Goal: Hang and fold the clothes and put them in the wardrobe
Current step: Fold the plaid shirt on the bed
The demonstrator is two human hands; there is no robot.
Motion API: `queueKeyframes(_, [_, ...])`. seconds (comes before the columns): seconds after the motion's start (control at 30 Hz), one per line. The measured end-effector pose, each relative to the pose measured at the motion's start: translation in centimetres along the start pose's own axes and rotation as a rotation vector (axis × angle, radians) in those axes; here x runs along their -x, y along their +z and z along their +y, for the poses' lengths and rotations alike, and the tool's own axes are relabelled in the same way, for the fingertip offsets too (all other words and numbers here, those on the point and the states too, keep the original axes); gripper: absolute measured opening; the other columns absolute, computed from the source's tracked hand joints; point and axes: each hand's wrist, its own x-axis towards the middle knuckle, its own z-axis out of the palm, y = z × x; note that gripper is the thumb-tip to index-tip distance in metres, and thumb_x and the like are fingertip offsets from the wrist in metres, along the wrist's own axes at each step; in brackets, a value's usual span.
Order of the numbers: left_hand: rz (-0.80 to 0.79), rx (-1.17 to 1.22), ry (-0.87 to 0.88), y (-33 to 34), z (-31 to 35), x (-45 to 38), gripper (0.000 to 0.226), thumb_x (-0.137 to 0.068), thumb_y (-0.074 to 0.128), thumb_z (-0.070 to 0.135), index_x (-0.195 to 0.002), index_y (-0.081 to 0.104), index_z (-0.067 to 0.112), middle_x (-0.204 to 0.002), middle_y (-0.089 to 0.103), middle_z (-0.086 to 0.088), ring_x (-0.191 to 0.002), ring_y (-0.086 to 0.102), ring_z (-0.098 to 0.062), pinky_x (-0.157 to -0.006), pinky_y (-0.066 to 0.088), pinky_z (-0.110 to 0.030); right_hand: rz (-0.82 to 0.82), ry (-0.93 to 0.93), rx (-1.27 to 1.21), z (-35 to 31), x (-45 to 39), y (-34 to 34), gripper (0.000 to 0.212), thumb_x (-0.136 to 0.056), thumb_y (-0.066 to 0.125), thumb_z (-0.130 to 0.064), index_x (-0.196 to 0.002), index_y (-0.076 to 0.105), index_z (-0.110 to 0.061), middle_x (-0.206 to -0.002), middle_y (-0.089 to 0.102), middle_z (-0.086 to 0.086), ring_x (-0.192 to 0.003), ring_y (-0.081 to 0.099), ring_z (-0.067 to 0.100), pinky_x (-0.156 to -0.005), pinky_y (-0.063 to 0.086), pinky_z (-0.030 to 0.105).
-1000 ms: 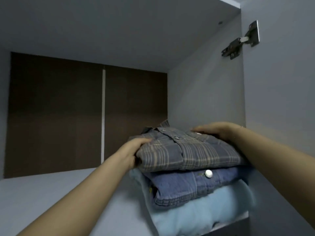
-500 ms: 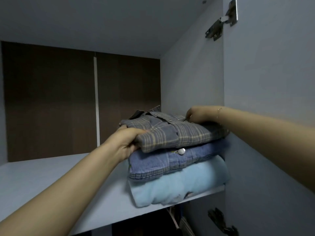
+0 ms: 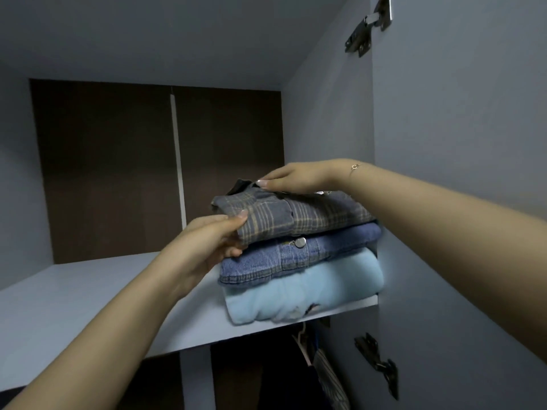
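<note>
A stack of 3 folded garments sits on the wardrobe shelf (image 3: 88, 294) against its right wall. The plaid shirt (image 3: 299, 216) tops the denim shirt (image 3: 278, 258) and light blue sweater (image 3: 310, 288). The left hand (image 3: 207, 244) pinches the plaid shirt's left edge; the right hand (image 3: 299, 176) lies flat, fingers straight, on its collar.

folded plaid shirt (image 3: 299, 216), grey with tan lines, collar at back, lies on top of stack. under it folded denim shirt (image 3: 299, 257) with metal button at front. at bottom light blue fleece garment (image 3: 305, 291), folded. stack sits on wardrobe shelf (image 3: 88, 291), right end, against side wall.
</note>
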Motion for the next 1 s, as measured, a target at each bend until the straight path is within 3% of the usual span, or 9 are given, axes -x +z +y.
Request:
queueKeyframes(0.17, [0.152,0.066,0.135,-2.3,0.7,0.2,0.023,-0.096,0.054,0.009,-0.077,0.066,0.005,-0.058,0.064,0.004,-0.051,0.057,0.0,-0.05,0.049,-0.012,-0.074,0.057,0.041,0.0,-1.2,2.0,0.069,-0.094,0.025,-0.071,-0.151,0.032,-0.032,-0.16,0.022,-0.005,-0.148,0.019,0.018,-0.122,0.008,0.041])
queueKeyframes(0.3, [0.139,-0.038,0.121,-3.3,-1.5,1.5,0.022,-0.086,0.064,0.03,-0.08,0.07,0.011,-0.072,0.069,0.006,-0.062,0.059,0.001,-0.062,0.045,-0.018,-0.088,0.049,0.003,1.4,-1.1,3.5,0.068,-0.092,0.026,-0.072,-0.15,0.031,-0.037,-0.161,0.018,-0.009,-0.15,0.011,0.016,-0.121,0.001,0.048])
queueKeyframes(0.4, [0.069,-0.125,0.118,-2.7,-2.9,2.0,0.035,-0.082,0.062,0.043,-0.086,0.073,0.01,-0.083,0.071,0.002,-0.07,0.059,-0.001,-0.06,0.044,-0.015,-0.07,0.042,-0.037,2.3,-0.7,3.6,0.065,-0.094,0.029,-0.069,-0.15,0.031,-0.036,-0.16,0.02,-0.011,-0.149,0.011,0.013,-0.12,-0.001,0.042])
queueKeyframes(0.6, [0.133,-0.235,0.238,-1.9,-2.6,2.6,0.042,-0.097,0.051,0.036,-0.077,0.052,0.0,-0.056,0.041,0.0,-0.05,0.035,-0.007,-0.047,0.03,-0.015,-0.053,0.025,-0.067,2.2,0.7,3.2,0.06,-0.093,0.035,-0.067,-0.146,0.039,-0.038,-0.156,0.03,-0.013,-0.145,0.023,0.012,-0.117,0.008,0.035])
queueKeyframes(0.73, [0.119,-0.281,0.268,-2.3,-2.9,3.8,0.034,-0.093,0.056,0.04,-0.094,0.065,0.007,-0.073,0.058,-0.002,-0.057,0.045,-0.006,-0.052,0.038,-0.017,0.153,-0.022,-0.151,2.3,4.3,2.7,0.074,-0.071,0.047,-0.086,-0.133,0.053,-0.045,-0.142,0.049,-0.017,-0.133,0.043,0.008,-0.114,0.025,0.031])
queueKeyframes(0.8, [0.114,-0.265,0.272,-2.1,-3.2,4.6,0.022,-0.091,0.061,0.032,-0.099,0.068,0.012,-0.076,0.067,0.005,-0.062,0.056,-0.003,-0.053,0.043,-0.014,0.317,-0.077,-0.183,3.1,7.2,3.8,0.077,-0.063,0.055,-0.087,-0.131,0.053,-0.049,-0.136,0.049,-0.026,-0.131,0.04,-0.003,-0.12,0.012,0.039])
queueKeyframes(0.87, [0.159,-0.229,0.267,-1.6,-3.5,4.8,0.016,-0.094,0.06,0.021,-0.102,0.066,0.008,-0.079,0.071,0.001,-0.071,0.066,-0.008,-0.056,0.048,-0.014,0.484,-0.077,-0.151,4.2,10.0,6.1,0.07,-0.065,0.06,-0.069,-0.132,0.049,-0.052,-0.135,0.042,-0.03,-0.13,0.029,-0.009,-0.119,-0.009,0.044])
queueKeyframes(0.9, [0.182,-0.185,0.255,-1.3,-3.6,4.9,0.017,-0.095,0.059,0.018,-0.103,0.065,0.005,-0.083,0.072,-0.004,-0.076,0.07,-0.013,-0.058,0.051,-0.015,0.561,-0.062,-0.128,4.7,11.0,7.3,0.068,-0.068,0.062,-0.054,-0.135,0.048,-0.049,-0.138,0.041,-0.028,-0.132,0.027,-0.007,-0.118,-0.012,0.045])
queueKeyframes(1.0, [0.212,-0.064,0.26,-0.6,-3.2,4.7,0.019,-0.097,0.055,0.015,-0.105,0.06,-0.001,-0.091,0.071,-0.013,-0.085,0.074,-0.022,-0.066,0.057,-0.019,0.792,-0.038,-0.05,5.9,11.8,9.2,0.053,-0.082,0.065,-0.011,-0.133,0.059,-0.027,-0.138,0.053,-0.011,-0.134,0.04,0.012,-0.121,0.006,0.046])
